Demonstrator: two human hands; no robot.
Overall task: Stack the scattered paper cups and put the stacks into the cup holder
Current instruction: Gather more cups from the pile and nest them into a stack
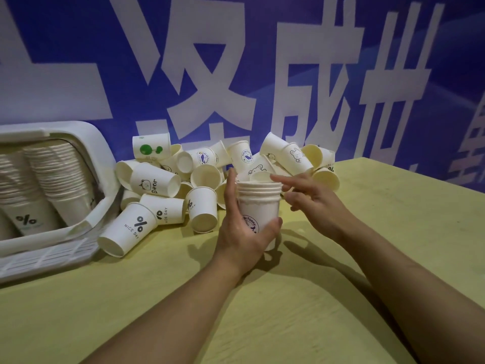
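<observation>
My left hand (242,227) grips a short stack of white paper cups (259,203), held upright above the table near the middle. Its fingers and thumb wrap round the bottom cup. My right hand (312,200) hovers just right of the stack's rim, fingers loosely extended and holding nothing. Behind the stack lies a heap of scattered paper cups (207,174), most on their sides, with printed logos. The white cup holder (86,143) lies at the left with long stacks of cups (55,174) inside.
The yellow-green table (262,311) stretches toward me under both forearms. A blue wall with large white characters (236,74) stands right behind the heap. The table's right edge (420,177) runs along that wall.
</observation>
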